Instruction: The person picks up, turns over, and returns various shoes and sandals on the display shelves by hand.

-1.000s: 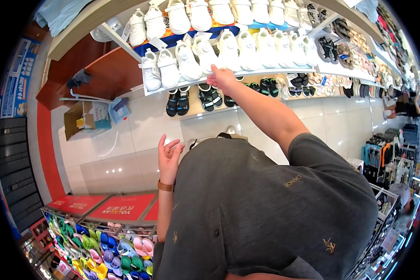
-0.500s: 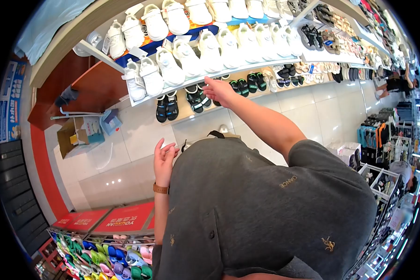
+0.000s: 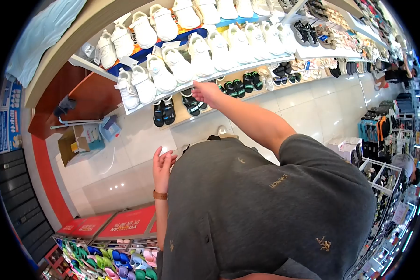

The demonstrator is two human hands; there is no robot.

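My right hand [image 3: 207, 94] reaches forward to the front edge of a white shelf [image 3: 137, 105]. Its fingers are loosely extended and hold nothing; whether they touch the edge I cannot tell. Just above stand white sneakers [image 3: 177, 65] in a row on the shelf. Below the edge, partly hidden by that hand, are dark sandals [image 3: 191, 104], with another black pair [image 3: 164, 112] to their left. My left hand [image 3: 162, 167] hangs beside my body, its fingers apart and slightly bent, with nothing in them. A brown strap [image 3: 160, 195] circles that wrist.
An open cardboard box [image 3: 74, 144] and a blue dustpan [image 3: 109, 129] are on the tiled floor [image 3: 126, 172] at left. Colourful clogs [image 3: 116, 261] fill a rack at lower left. White boxes [image 3: 345, 148] stand at right. Another person [image 3: 393, 76] is far off at right.
The view has shifted a little, so the shelf and shoes appear further left and lower. My right hand has moved slightly left along the shelf edge. My left hand hangs much as before.
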